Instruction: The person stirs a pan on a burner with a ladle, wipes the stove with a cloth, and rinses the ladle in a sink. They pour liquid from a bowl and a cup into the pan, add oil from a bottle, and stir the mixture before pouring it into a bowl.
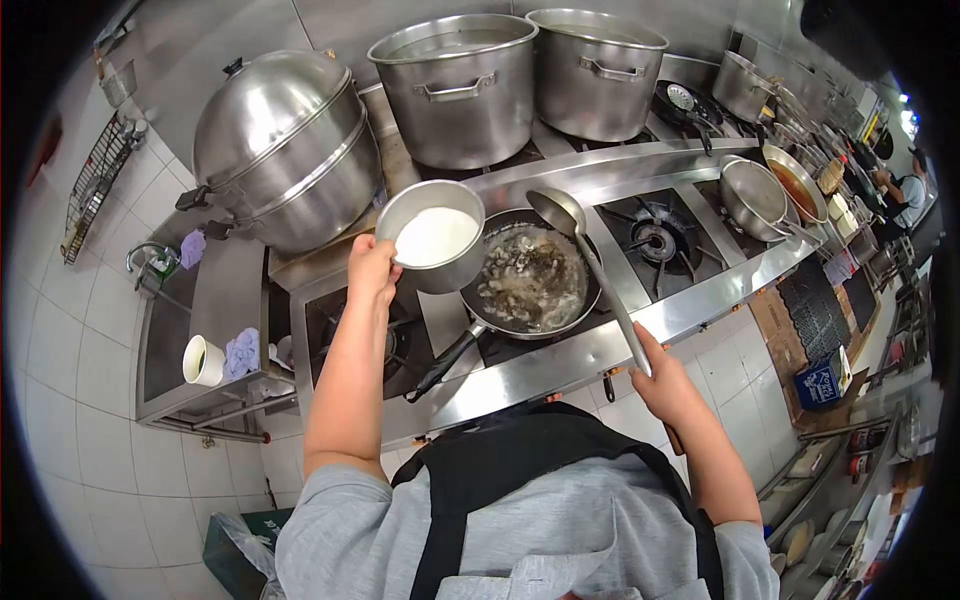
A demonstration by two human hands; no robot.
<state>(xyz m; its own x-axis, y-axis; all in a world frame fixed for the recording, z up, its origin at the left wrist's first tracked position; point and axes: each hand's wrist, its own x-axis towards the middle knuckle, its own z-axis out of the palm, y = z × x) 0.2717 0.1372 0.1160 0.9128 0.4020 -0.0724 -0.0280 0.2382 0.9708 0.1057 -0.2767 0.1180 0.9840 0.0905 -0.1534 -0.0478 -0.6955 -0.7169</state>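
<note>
My left hand grips the rim of a round metal bowl, which holds white liquid and tilts slightly over the left side of a frying pan. In the frying pan a cloudy, bubbling liquid with dark and pale bits covers the base. My right hand is closed around the long handle of a metal ladle. The ladle's bowl hangs above the pan's upper right rim, and its wooden handle end shows below my hand. The pan's black handle points toward my lower left, with neither hand on it.
Two large stockpots and a domed steamer pot stand behind the range. A bare gas burner lies right of the pan. Farther right are a metal colander and a co-worker. A white cup sits at left.
</note>
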